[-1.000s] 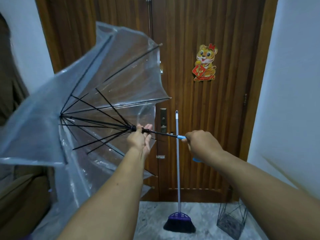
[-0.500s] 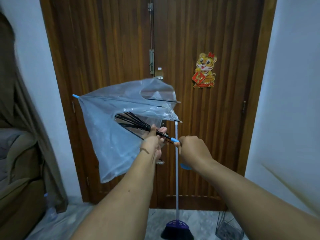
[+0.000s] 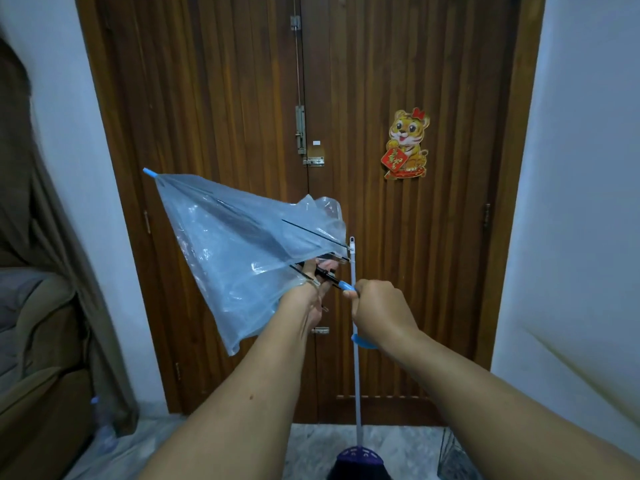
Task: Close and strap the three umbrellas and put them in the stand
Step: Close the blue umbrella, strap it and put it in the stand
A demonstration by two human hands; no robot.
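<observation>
A clear plastic umbrella (image 3: 235,251) with black ribs and a blue tip is held in front of the wooden door, folded down, its tip pointing up and left. My left hand (image 3: 311,292) grips the black runner on the shaft, partly hidden by the loose canopy. My right hand (image 3: 381,310) is closed around the blue curved handle, whose hook shows below my fist. The black wire umbrella stand (image 3: 450,455) shows only as a corner at the bottom right.
A broom (image 3: 356,358) with a pale blue pole and purple head leans against the brown door (image 3: 242,98) right behind my hands. A sofa (image 3: 38,358) and a curtain stand at the left. White walls close in on both sides.
The umbrella canopy has collapsed from wide open to folded as my left hand slid the runner down the shaft toward the handle. The view has tilted upward.
</observation>
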